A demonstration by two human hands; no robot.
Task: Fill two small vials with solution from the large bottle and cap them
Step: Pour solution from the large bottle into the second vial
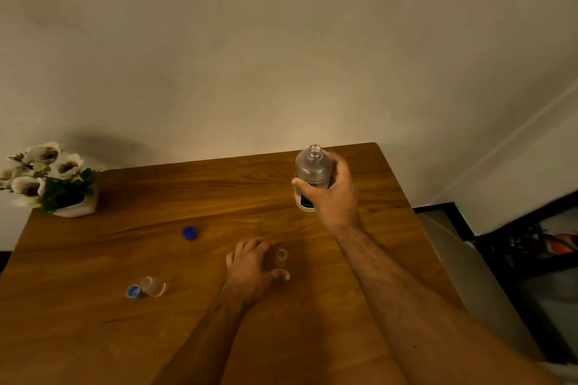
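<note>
Bottle (312, 170), uncapped, clasped in R grip (333, 194) at 1 o'clock; L grip (250, 266) spread beside blurry vial (280, 257), so pour may miss narrow mouth.

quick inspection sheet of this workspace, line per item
surface: wooden table, no spills seen
job's things: large bottle uncapped, upright; small vial open by the left hand; second vial open, light blue cap beside it; dark blue cap lying apart
clutter: flower pot at far left corner
grippers: right hand grips the bottle; left hand cupped beside the vial, contact unclear
cables: nothing seen
surroundings: plain wall
</note>
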